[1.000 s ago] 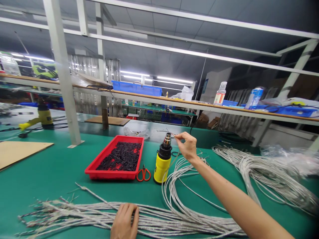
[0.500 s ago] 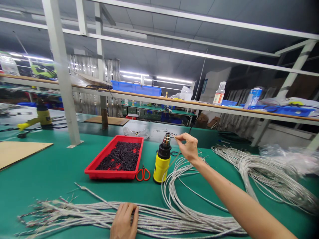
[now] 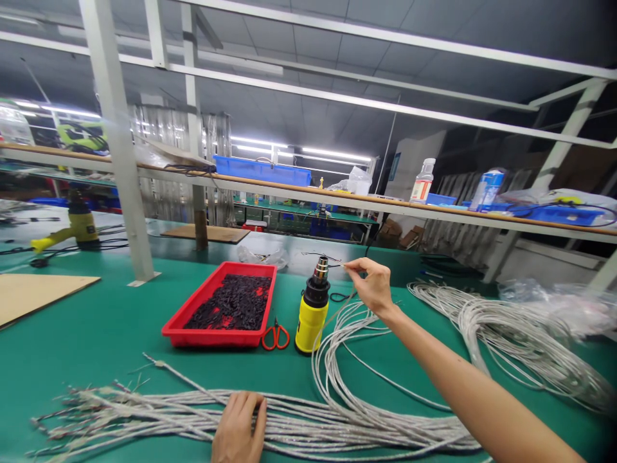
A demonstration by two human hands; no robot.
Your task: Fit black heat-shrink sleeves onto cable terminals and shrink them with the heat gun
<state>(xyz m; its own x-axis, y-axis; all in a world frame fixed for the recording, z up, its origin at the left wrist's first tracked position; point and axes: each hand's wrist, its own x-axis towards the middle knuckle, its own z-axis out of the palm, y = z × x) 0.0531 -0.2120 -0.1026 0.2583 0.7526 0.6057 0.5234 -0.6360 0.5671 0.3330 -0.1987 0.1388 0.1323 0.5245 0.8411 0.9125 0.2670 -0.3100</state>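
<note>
Across the near side, green counter [image 3: 120,347] w/ long pale cable bundle [image 3: 308,418], stripped ends at left. Far right, 2nd cable coil [image 3: 475,315]. Left of ctr: red tray [image 3: 212,337], plenty of black pcs [image 3: 229,305]. Right of it, yellow heat gun [image 3: 312,318], nozzle up. L hand [image 3: 240,427] over bundle; fingers gripping or just resting, can't tell. R hand [image 3: 372,281] right of nozzle. Scissors [image 3: 276,330] beside tray. Smallest: cable end [image 3: 333,258] pinched in R fingers, thin wires by nozzle mouth. Progress: one end in work; many bare ends, prob. most left; finished count unclear.
</note>
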